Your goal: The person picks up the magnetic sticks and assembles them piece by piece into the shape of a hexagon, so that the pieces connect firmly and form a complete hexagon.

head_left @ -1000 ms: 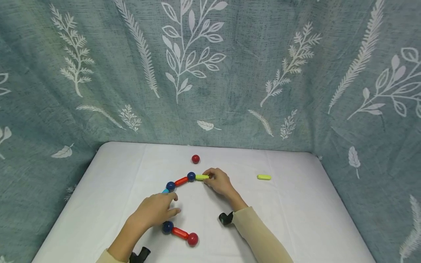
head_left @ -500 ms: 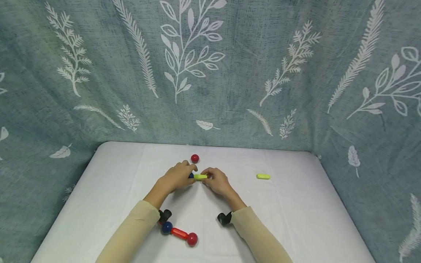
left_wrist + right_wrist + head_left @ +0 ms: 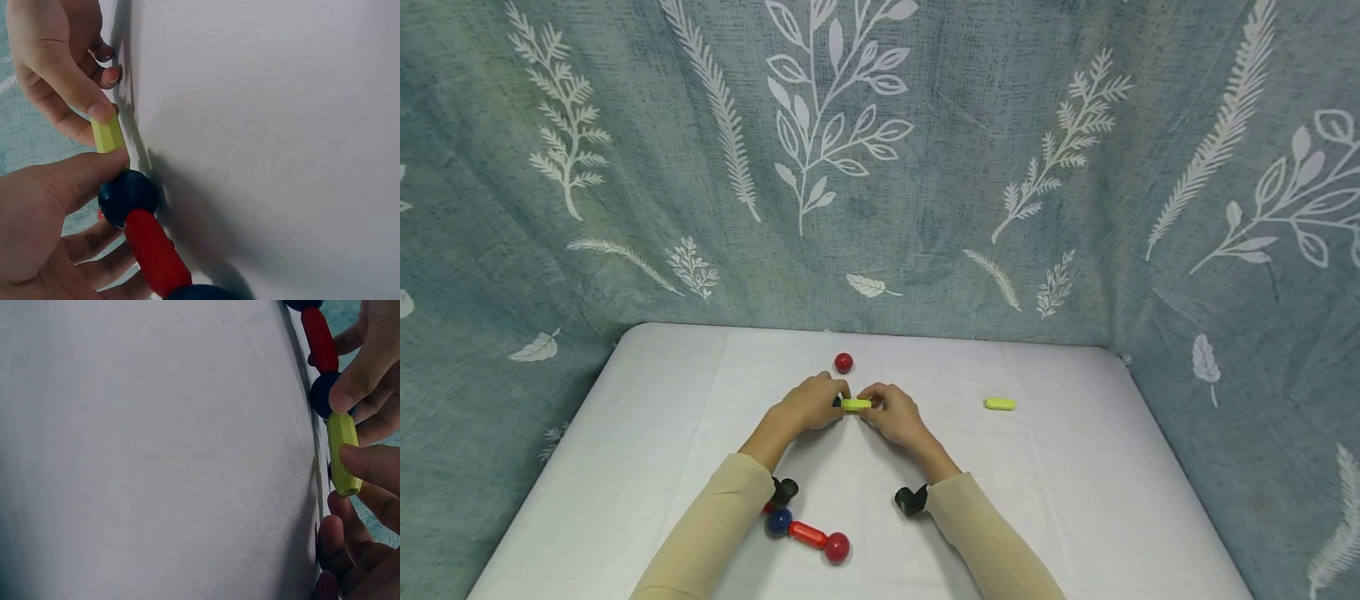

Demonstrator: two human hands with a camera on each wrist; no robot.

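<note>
My left hand [image 3: 808, 404] pinches a dark blue ball [image 3: 128, 197] between thumb and fingers, its thumb lying over the joint with a yellow-green toy rod [image 3: 108, 134]. At that rod's other end, the thumb and fingers of my right hand [image 3: 893, 415] grip it; in the right wrist view its free tip shows just past the thumb. A red rod [image 3: 156, 253] joins the far side of the blue ball and leads to another blue ball [image 3: 203, 292]. In the head view my left hand and sleeve hide most of this chain.
Beyond the hands lies a loose red ball [image 3: 843, 362]. A second yellow-green rod [image 3: 999, 403] is off to the right. Nearer, a blue ball [image 3: 779, 522], a red rod [image 3: 807, 534] and a red ball [image 3: 837, 547] stand joined on the white table [image 3: 1120, 500].
My left hand has moved forward and right from over the chain's left part and taken hold of the blue ball beside the yellow-green rod. The right hand has kept its grip, nearly still.
</note>
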